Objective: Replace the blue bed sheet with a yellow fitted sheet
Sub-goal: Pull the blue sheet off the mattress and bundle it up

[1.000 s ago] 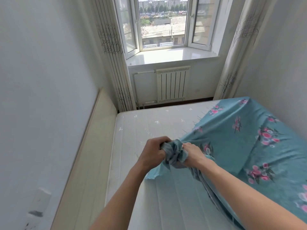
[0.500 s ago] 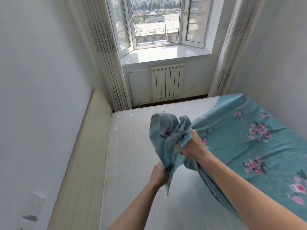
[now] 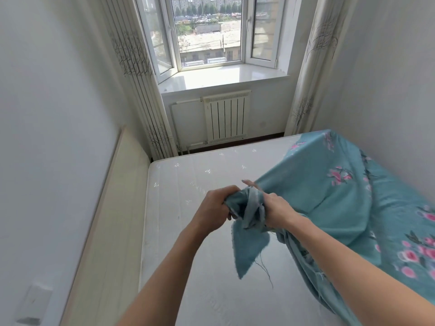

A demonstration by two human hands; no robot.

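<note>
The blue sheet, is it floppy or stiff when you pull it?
Probably floppy: the blue sheet bunches up where the left hand and right hand grip it, and a loose corner dangles. It likely feels light, since it lifts off the mattress in a soft slope.

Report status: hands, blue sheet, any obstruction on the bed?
Left hand and right hand both grip bunched blue sheet. Sheet off mattress left side, right side covered. Nothing seen in the way.
</note>
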